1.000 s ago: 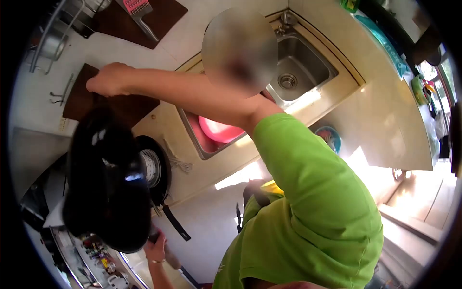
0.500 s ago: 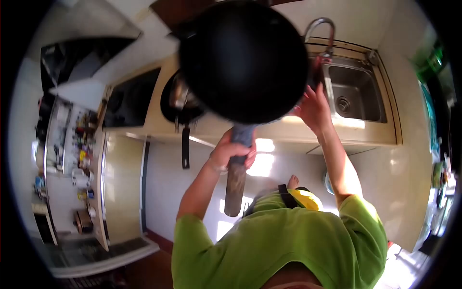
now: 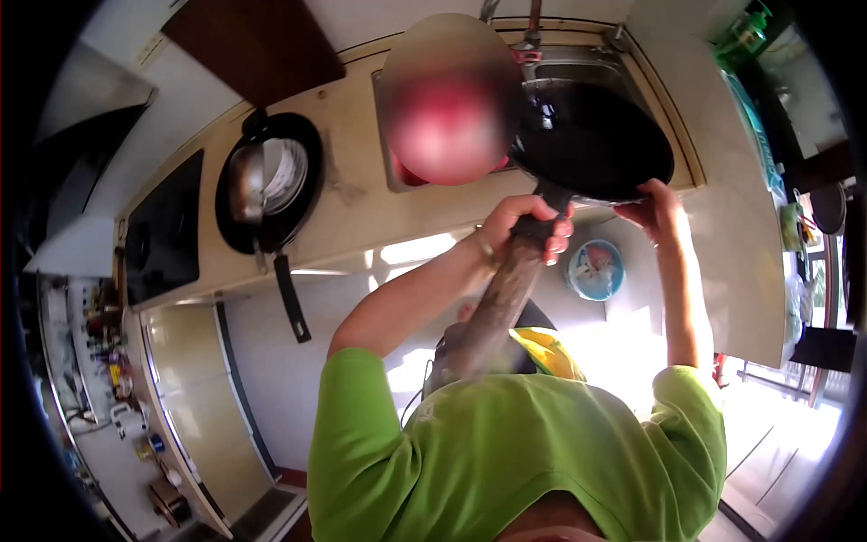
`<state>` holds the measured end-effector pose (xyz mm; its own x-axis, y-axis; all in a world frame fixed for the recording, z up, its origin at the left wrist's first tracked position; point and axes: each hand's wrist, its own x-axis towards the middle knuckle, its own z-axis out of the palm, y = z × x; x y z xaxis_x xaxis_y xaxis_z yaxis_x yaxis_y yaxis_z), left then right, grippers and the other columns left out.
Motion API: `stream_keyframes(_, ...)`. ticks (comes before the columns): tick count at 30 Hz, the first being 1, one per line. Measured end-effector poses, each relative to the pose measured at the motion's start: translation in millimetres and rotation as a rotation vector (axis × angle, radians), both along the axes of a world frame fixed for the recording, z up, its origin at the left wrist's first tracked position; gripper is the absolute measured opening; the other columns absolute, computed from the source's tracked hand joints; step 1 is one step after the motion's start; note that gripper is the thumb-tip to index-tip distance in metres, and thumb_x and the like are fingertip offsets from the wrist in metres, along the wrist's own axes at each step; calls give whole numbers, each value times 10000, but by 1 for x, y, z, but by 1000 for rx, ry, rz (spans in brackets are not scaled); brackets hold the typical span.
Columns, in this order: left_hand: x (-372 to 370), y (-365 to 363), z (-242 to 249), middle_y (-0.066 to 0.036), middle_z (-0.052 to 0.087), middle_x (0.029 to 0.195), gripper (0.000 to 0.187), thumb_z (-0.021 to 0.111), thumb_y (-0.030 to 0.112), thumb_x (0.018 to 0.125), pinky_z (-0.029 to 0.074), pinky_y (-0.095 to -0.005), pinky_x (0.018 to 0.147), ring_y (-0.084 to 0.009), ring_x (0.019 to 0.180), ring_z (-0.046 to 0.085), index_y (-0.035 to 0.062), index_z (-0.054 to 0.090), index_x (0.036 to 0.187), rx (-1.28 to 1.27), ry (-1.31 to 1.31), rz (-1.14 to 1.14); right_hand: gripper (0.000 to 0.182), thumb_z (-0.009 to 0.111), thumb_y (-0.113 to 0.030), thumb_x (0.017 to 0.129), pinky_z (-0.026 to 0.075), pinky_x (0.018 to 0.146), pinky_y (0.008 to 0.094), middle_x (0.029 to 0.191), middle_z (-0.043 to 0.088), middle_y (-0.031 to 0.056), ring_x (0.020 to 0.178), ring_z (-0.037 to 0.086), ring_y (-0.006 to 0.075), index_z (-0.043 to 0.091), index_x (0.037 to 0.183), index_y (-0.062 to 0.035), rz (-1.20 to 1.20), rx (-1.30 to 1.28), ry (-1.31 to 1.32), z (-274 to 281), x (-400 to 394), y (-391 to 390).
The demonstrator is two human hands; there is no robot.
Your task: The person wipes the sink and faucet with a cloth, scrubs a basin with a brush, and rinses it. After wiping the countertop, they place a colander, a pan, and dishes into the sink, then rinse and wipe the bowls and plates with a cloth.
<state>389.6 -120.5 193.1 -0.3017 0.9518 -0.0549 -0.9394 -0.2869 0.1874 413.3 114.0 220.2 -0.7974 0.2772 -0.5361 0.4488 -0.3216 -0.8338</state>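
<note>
A black wok (image 3: 596,149) with a long wooden handle (image 3: 501,303) is tilted over the sink on the right. My left hand (image 3: 533,226) is wrapped round the handle close to the wok's body. At the wok's lower right rim, my right hand (image 3: 657,212) grips the edge with its fingers, some of which are hidden. Behind the wok is the metal tap (image 3: 533,45), and the wok covers most of the sink basin (image 3: 578,68).
A second black pan (image 3: 237,203) on the counter (image 3: 361,208) holds stacked plates (image 3: 284,172) and a metal pot (image 3: 244,185). A blurred oval with red in it hides the other basin. Below stands a blue bucket (image 3: 596,269); a dark cooktop (image 3: 164,230) lies left.
The wok has moved right and down from the upper middle to over the sink. My right hand has gone from beside the sink to the wok's rim. The view has shifted.
</note>
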Motion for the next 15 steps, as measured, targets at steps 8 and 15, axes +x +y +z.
stream_keyframes(8,-46,125,-19,-104,511,772,210,457,171,783,486,-368,674,-224,673,555,-6,448,894,-102,75,22,225,401,-120,743,526,488,347,657,553,176,529,576,260,506,759,79,-4,389,-99,34,-73,110)
stream_keyframes(15,-95,203,-45,-135,549,843,201,484,174,819,469,-420,700,-315,770,583,3,424,906,-107,124,42,202,450,-88,709,517,443,349,613,542,168,481,566,252,519,749,97,283,623,-207,11,-172,177)
